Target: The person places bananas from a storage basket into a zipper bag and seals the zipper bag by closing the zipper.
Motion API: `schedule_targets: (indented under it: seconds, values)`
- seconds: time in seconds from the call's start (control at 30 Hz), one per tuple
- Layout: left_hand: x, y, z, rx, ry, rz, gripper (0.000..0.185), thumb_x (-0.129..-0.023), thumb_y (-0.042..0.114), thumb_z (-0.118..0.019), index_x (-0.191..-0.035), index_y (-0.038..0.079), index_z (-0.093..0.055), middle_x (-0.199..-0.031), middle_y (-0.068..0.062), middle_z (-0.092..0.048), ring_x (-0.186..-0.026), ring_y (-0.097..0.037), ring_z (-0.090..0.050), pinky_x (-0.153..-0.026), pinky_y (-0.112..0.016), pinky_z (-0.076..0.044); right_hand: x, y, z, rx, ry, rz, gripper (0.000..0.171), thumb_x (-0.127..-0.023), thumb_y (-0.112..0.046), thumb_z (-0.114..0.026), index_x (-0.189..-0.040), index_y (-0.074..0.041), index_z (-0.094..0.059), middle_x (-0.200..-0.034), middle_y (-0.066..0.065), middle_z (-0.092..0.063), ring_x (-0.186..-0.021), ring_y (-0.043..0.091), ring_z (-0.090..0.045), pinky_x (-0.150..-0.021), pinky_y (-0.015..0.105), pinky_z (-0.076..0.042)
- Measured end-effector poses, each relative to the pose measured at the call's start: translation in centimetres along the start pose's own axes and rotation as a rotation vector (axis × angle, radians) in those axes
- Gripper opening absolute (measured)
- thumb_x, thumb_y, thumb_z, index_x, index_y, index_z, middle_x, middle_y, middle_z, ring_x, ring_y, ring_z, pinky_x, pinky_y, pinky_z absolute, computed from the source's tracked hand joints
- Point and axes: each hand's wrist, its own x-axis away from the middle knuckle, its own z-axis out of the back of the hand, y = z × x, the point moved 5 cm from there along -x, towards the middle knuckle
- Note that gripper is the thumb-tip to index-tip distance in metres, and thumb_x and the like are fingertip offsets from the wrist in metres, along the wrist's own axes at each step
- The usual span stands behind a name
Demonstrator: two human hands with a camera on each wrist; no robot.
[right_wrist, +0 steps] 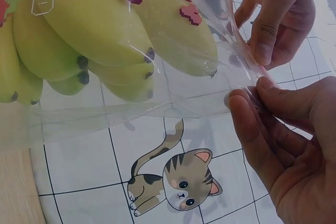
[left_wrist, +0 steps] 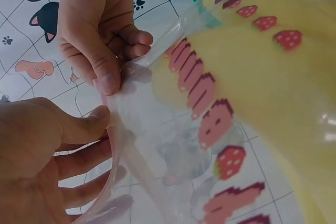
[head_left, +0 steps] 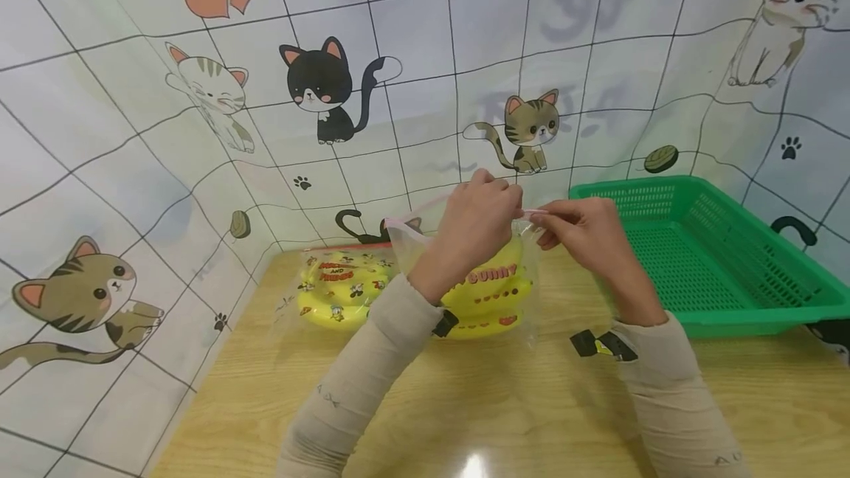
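Observation:
A clear zip bag (head_left: 491, 316) with pink lettering and printed strawberries stands on the table. Inside it are bananas (right_wrist: 94, 19), yellow-green with dark tips. My left hand (head_left: 478, 220) grips the bag's pink zip edge from above, its thumb on the strip in the left wrist view. Close beside it, my right hand (head_left: 587, 234) pinches the same edge near the bag's right corner between thumb and fingers. Left of my left hand the mouth gapes, its pink rim (left_wrist: 113, 156) curving apart. My left forearm hides part of the bag in the head view.
A second printed zip bag (head_left: 339, 290), with yellow contents and a red top strip, lies at the left by the wall. The green plastic basket (head_left: 724, 319) stands at the right. A cat-printed sheet (head_left: 412, 80) covers the wall behind the wooden table (head_left: 505, 419).

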Motion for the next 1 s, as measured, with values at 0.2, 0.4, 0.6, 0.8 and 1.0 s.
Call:
schedule_targets:
  seconds: [0.2, 0.4, 0.6, 0.8, 1.0]
  values:
    - [-0.05, 0.37, 0.18, -0.013, -0.018, -0.033, 0.015, -0.106, 0.025, -0.058, -0.110, 0.019, -0.072, -0.103, 0.005, -0.073, -0.115, -0.020, -0.061, -0.089, -0.032, -0.057, 0.17, -0.04, 0.01, 0.040, -0.014, -0.048, 0.019, -0.100, -0.022, -0.070, -0.102, -0.007, -0.080, -0.074, 0.009, -0.076, -0.059, 0.005, -0.069, -0.055, 0.019, -0.053]
    - [-0.04, 0.61, 0.00, -0.023, -0.022, -0.034, 0.020, -0.106, 0.022, -0.053, -0.104, 0.021, -0.073, -0.095, 0.006, -0.070, -0.113, -0.021, -0.061, -0.086, -0.034, -0.057, 0.17, -0.10, -0.40, 0.063, 0.008, 0.020, 0.016, -0.101, -0.016, -0.067, -0.102, -0.006, -0.079, -0.077, 0.013, -0.076, -0.056, 0.006, -0.068, -0.053, 0.020, -0.054]
    - [0.03, 0.70, -0.09, -0.042, -0.033, -0.034, 0.017, -0.104, 0.026, -0.054, -0.103, 0.022, -0.071, -0.094, 0.006, -0.070, -0.111, -0.021, -0.059, -0.085, -0.036, -0.054, 0.00, -0.05, -0.31, 0.061, 0.028, 0.031, 0.015, -0.101, -0.013, -0.066, -0.101, -0.004, -0.079, -0.076, 0.012, -0.076, -0.053, 0.005, -0.067, -0.053, 0.021, -0.055]
    - [0.18, 0.74, 0.03, -0.056, -0.029, -0.031, 0.018, -0.104, 0.026, -0.053, -0.100, 0.021, -0.070, -0.092, 0.006, -0.068, -0.108, -0.021, -0.058, -0.082, -0.035, -0.052, 0.05, -0.12, -0.18, 0.064, 0.032, 0.033, 0.014, -0.100, -0.012, -0.067, -0.100, -0.004, -0.079, -0.074, 0.011, -0.076, -0.053, 0.003, -0.066, -0.052, 0.021, -0.054]
    - [0.32, 0.40, 0.12, -0.030, -0.047, -0.009, 0.017, -0.102, 0.023, -0.054, -0.093, 0.021, -0.068, -0.087, 0.006, -0.066, -0.107, -0.021, -0.058, -0.084, -0.036, -0.052, 0.07, -0.18, -0.23, 0.070, 0.037, 0.033, 0.014, -0.100, -0.012, -0.068, -0.099, -0.004, -0.079, -0.075, 0.013, -0.076, -0.053, 0.002, -0.065, -0.052, 0.019, -0.054]
